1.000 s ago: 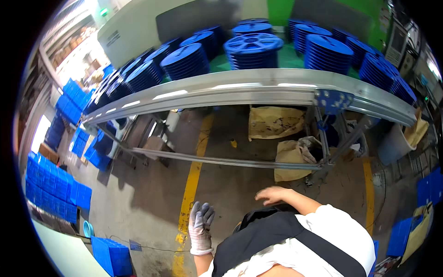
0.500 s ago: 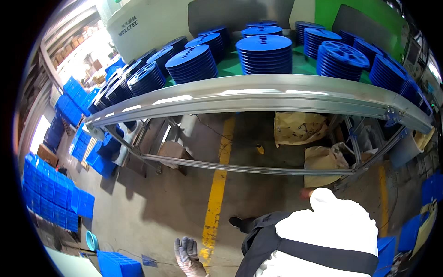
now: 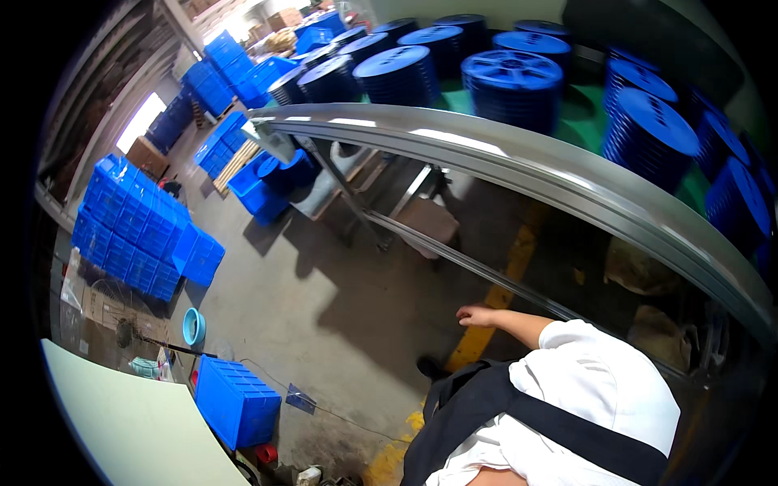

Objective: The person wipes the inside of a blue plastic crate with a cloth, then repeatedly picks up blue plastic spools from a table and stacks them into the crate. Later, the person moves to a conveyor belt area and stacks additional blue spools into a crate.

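Observation:
My right hand point(image 3: 476, 316), bare, reaches forward from a white sleeve point(image 3: 596, 364) over the floor, beside the lower rail of a metal-framed table point(image 3: 454, 130). Its fingers are loosely bent and a little apart, and nothing shows in them. The hand looks clear of the rail. A bit of bare skin shows below the white shirt at the lower edge, but my left hand is out of view. On the green tabletop stand several stacks of blue round discs point(image 3: 512, 93), nearest of all a stack with a spoked top.
Stacked blue crates point(image 3: 134, 223) stand at the left. A light blue basin point(image 3: 194, 326), another blue crate point(image 3: 239, 401) and a thin cable lie nearer. A pale panel edge point(image 3: 130, 413) fills the lower left. Under the table stands a stool point(image 3: 427, 225).
The view has swung left and tilted, bringing more crates in. My gloved left hand has gone out of view. My right hand has come further forward and left of my body.

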### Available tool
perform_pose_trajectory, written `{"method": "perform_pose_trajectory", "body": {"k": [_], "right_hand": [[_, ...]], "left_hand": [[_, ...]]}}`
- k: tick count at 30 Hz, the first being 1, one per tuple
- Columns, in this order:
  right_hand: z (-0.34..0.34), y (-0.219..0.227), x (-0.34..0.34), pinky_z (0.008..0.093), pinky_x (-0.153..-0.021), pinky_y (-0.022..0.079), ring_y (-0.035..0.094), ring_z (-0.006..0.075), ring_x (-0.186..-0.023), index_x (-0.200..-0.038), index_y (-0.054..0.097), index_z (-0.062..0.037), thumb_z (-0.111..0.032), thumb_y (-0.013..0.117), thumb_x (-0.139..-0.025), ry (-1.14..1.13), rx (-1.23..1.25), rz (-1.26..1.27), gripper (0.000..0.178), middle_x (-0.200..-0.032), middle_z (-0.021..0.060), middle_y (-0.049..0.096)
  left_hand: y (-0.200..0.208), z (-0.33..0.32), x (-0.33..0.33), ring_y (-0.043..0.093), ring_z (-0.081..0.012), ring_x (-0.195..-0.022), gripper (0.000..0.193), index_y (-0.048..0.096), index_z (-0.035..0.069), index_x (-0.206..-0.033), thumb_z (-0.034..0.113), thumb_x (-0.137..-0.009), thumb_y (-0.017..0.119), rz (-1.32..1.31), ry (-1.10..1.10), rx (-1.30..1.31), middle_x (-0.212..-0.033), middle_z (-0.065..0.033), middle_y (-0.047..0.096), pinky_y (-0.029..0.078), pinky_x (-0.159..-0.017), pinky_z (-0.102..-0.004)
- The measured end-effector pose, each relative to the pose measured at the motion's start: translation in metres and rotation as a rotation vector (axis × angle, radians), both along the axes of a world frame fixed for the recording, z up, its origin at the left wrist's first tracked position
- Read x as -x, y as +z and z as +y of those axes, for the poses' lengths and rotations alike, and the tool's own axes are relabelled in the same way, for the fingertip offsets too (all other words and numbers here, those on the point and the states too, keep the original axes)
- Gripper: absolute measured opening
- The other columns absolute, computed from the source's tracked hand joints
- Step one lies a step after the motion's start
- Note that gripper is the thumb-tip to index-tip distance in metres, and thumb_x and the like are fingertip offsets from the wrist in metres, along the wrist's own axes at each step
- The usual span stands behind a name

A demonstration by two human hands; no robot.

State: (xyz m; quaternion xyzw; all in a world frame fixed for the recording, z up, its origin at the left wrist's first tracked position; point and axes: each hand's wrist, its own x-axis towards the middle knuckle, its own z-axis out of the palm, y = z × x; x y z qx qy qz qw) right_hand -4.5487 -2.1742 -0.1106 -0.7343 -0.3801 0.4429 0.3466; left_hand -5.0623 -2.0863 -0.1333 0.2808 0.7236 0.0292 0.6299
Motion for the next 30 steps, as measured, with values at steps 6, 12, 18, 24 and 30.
{"method": "perform_pose_trajectory", "body": {"k": [6,12,18,24,30], "right_hand": [[0.107,-0.038,-0.028,0.0419,-0.087,0.050,0.063,0.0333,-0.101,-0.105,0.068,-0.0072,-0.038,0.062,-0.081,0.234,0.321,-0.299,0.039,-0.107,0.0150,0.068],[0.168,-0.074,-0.110,0.0422,-0.085,0.051,0.065,0.0329,-0.098,-0.104,0.068,-0.0059,-0.035,0.065,-0.081,0.125,0.439,-0.255,0.037,-0.104,0.0170,0.068],[0.310,-0.053,-0.158,0.0417,-0.087,0.050,0.064,0.0318,-0.100,-0.116,0.062,-0.0080,-0.035,0.066,-0.083,-0.293,0.174,-0.122,0.043,-0.108,0.0166,0.067],[0.498,0.011,-0.212,0.0428,-0.096,0.045,0.056,0.0340,-0.114,-0.123,0.058,-0.0055,-0.035,0.062,-0.088,0.036,-0.076,-0.289,0.045,-0.123,0.0190,0.059],[0.574,0.372,-0.249,0.0372,-0.099,0.045,0.058,0.0294,-0.116,-0.126,0.057,-0.0048,-0.014,0.066,-0.088,-0.044,-0.744,-0.273,0.040,-0.124,0.0158,0.061]], "left_hand": [[-0.018,0.138,-0.023,0.053,-0.0259,-0.104,0.041,0.049,0.009,-0.129,0.030,-0.095,0.054,0.070,-0.093,0.086,-0.123,-0.0105,0.057,0.045,-0.090,-0.0378],[-0.031,0.387,-0.094,0.055,-0.0228,-0.096,0.038,0.048,0.010,-0.128,0.030,-0.096,0.052,0.017,-0.153,-0.058,-0.118,-0.0072,0.059,0.046,-0.086,-0.0345],[0.072,0.685,-0.334,0.054,-0.0273,-0.118,0.048,0.038,0.011,-0.142,0.026,-0.098,0.052,-0.423,-0.058,-0.501,-0.135,-0.0136,0.052,0.042,-0.100,-0.0383],[0.256,0.734,-0.579,0.047,-0.0332,-0.128,0.058,0.032,0.003,-0.145,0.033,-0.098,0.051,-1.053,-0.653,-0.648,-0.139,-0.0195,0.048,0.038,-0.106,-0.0443],[0.413,0.739,-0.711,0.049,-0.0302,-0.126,0.066,0.034,0.002,-0.145,0.042,-0.096,0.052,-1.853,-0.694,-0.238,-0.137,-0.0162,0.050,0.036,-0.108,-0.0462]]}}
